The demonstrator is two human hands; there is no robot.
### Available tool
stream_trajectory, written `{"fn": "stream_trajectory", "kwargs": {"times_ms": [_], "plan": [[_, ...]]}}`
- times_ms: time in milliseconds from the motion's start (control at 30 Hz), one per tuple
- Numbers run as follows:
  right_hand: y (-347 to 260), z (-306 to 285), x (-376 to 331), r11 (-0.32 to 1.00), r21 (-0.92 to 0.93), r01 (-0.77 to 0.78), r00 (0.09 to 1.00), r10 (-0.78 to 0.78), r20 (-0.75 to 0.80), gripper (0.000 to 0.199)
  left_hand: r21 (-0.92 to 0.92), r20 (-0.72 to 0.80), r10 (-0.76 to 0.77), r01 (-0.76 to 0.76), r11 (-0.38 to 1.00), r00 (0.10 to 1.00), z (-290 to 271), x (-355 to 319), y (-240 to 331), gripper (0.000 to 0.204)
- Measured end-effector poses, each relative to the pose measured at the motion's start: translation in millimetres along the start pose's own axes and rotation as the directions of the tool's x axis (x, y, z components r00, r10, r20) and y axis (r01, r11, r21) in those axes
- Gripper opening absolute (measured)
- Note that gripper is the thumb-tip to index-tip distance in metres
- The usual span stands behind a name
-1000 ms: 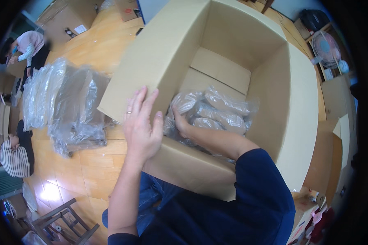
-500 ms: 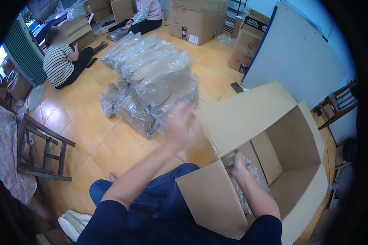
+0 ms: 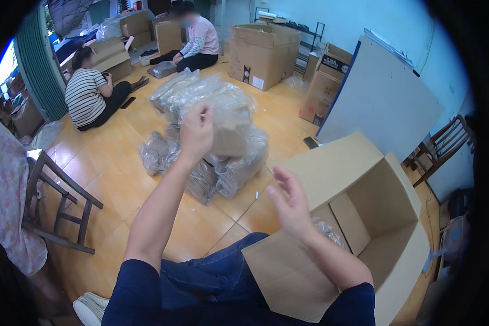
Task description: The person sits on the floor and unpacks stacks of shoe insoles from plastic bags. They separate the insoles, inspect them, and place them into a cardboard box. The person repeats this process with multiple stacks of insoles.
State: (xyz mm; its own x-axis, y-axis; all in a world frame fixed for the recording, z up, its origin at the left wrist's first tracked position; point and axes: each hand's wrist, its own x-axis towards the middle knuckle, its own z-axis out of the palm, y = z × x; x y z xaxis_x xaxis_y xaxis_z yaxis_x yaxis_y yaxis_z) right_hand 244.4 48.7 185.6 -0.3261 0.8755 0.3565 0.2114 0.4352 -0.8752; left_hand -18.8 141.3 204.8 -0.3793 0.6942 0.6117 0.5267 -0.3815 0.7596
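1. Your left hand [image 3: 196, 133] is stretched out to the upper middle of the frame, over the pile of clear plastic packets [image 3: 212, 136] on the wooden floor [image 3: 108, 179]. Its fingers are curled and bunched, thumb and fingertips pinched at the top of a packet; whether they truly grip the film, you cannot tell from this angle.
2. Your right hand [image 3: 289, 202] hangs in the middle of the frame, a little right of centre, open and loose, fingers spread and slightly bent, holding nothing. It sits just above the near-left flap of the open cardboard box [image 3: 364, 217].
3. The box fills the lower right of the frame, its flaps standing up and its mouth facing you. Inside, just behind your right wrist, a bagged packet [image 3: 328, 231] shows at the bottom.
4. The pile lies in the centre of the frame, well apart from the box, packets stacked and slumped on one another.
5. At the left edge stands a wooden chair [image 3: 60, 209], with a patterned cloth beside it.
6. In the upper left a person in a striped shirt [image 3: 85, 95] sits on the floor, back to you; another person in a pink top [image 3: 198, 41] sits at the top centre among more cardboard cartons [image 3: 263, 54].
7. A large white board [image 3: 383, 100] leans in the upper right.
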Motion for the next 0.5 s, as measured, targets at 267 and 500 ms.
{"fn": "stream_trajectory", "kwargs": {"times_ms": [267,500], "plan": [[-25,51,-27,0.994,0.063,0.086,0.848,-0.106,0.519,0.047,-0.514,0.251,-0.502,0.553,0.655,0.828,-88,-126,43,0.020],[11,82,-51,0.991,0.125,-0.045,0.679,-0.062,0.732,0.043,-0.617,0.032,-0.676,0.547,0.566,0.736,-118,-215,33,0.021]]}}
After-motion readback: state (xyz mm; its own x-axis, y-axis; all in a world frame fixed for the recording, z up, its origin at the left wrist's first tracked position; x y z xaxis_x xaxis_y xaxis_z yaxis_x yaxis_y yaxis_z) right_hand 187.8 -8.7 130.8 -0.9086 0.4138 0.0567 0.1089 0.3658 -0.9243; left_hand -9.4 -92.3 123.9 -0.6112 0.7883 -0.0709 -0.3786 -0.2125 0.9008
